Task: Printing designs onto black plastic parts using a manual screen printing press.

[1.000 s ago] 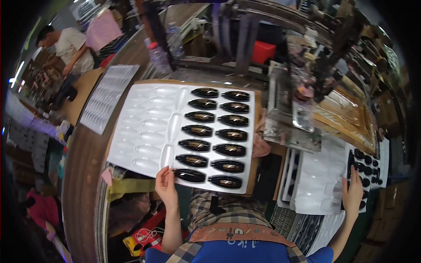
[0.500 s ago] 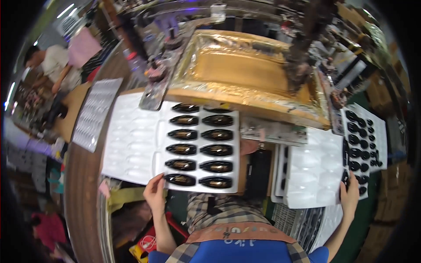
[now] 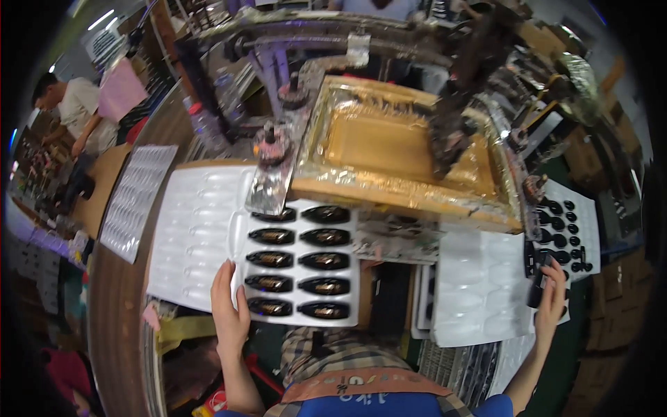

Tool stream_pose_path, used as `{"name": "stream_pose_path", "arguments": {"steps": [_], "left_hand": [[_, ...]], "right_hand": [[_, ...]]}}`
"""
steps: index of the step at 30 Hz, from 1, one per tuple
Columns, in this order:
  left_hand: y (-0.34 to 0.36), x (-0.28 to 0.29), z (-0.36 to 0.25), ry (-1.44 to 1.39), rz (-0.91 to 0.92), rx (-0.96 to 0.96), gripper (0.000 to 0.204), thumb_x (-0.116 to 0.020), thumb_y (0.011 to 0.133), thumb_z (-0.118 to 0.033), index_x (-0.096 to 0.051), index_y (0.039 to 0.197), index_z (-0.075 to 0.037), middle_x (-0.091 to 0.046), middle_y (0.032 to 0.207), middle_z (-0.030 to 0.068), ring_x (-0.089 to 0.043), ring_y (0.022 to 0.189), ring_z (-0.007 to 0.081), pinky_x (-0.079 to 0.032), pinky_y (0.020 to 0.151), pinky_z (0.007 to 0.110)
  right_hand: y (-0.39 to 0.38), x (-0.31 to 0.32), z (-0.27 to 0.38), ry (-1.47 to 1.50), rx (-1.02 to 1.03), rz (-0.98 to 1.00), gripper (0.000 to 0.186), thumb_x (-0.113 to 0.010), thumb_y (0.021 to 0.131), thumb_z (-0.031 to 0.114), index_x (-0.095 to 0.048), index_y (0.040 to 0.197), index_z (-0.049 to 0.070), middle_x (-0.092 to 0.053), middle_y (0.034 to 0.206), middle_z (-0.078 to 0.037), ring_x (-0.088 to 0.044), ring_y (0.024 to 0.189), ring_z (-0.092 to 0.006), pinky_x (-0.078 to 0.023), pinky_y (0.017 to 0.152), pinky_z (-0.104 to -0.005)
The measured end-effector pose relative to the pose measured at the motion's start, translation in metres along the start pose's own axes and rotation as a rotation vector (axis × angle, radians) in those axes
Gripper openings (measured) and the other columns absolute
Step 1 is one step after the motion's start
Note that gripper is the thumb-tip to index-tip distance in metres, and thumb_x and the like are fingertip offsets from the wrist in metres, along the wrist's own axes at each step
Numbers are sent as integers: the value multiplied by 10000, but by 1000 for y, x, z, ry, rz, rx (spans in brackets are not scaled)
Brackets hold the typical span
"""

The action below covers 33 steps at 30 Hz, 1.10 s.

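My left hand (image 3: 231, 306) is open, fingers stretched out along the front part of a white moulded tray (image 3: 198, 236). The tray's right half carries rows of glossy black pointed-oval pieces (image 3: 324, 260) with gold print; its left half shows bare hollows. At the right, my right hand (image 3: 550, 295) is closed on a black elongated piece (image 3: 536, 288), beside a white moulded tray (image 3: 479, 285) with bare hollows. More black parts (image 3: 556, 233) lie on a white sheet just beyond that hand. The far rows of printed pieces are partly hidden under the printing frame's metal fittings.
A yellow-stained screen printing frame (image 3: 389, 142) sits above the middle of the workplace. A clear tray (image 3: 139, 201) lies on the brown tabletop (image 3: 118, 306) at the left. A plastic bottle (image 3: 205, 125) stands behind it. Another person (image 3: 87, 111) is at the far left.
My right hand has lifted a black piece clear of the others. My left hand has moved slightly off the tray's corner, its fingers straightening. The whole view has shifted a little.
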<state>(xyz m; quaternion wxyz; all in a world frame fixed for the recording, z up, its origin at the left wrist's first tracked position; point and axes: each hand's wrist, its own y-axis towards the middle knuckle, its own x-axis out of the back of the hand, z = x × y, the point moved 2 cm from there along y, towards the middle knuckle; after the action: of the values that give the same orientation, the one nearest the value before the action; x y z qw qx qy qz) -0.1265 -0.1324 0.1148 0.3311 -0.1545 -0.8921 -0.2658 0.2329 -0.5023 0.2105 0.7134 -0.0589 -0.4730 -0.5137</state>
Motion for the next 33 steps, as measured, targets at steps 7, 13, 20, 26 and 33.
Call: {"name": "stream_pose_path", "arguments": {"steps": [7,13,20,26,33], "left_hand": [[131,-94,-114,-310,262,-556,213,-562,771,-76,-570,981,-40,-575,914,168,-533,885,333,-411,788,388],[175,-140,-109,-561,-11,-651,177,-578,774,-103,-583,922,-4,-602,880,67,-572,833,201,-452,738,307],[189,-117,-92,-820,85,-288,186,-574,790,-93,-589,942,13,-601,858,53,-574,774,143,-460,700,257],[188,-77,-29,-1026,139,108,191,-547,830,-82,-596,987,15,-600,868,56,-581,729,119,-481,648,218],[170,-46,113,-882,-321,201,146,-560,813,-37,-593,934,37,-591,874,92,-575,750,132,-533,680,264]], "right_hand": [[50,-51,30,512,98,448,824,-773,612,202,-307,1259,-5,-416,1198,-95,-420,1100,-198,-321,928,-326],[68,-83,89,173,270,452,564,-738,653,230,-494,1098,-17,-527,1082,-135,-501,998,-228,-380,858,-314],[90,-125,117,182,367,646,459,-594,789,302,-492,1141,26,-481,1184,-153,-454,1099,-249,-364,907,-325],[94,-167,128,389,429,757,519,-529,808,440,-480,1169,70,-507,1163,-126,-465,1084,-270,-357,917,-338],[87,-137,152,-119,255,915,591,-478,807,516,-472,1157,40,-483,1157,-197,-473,1065,-303,-372,889,-348]]}}
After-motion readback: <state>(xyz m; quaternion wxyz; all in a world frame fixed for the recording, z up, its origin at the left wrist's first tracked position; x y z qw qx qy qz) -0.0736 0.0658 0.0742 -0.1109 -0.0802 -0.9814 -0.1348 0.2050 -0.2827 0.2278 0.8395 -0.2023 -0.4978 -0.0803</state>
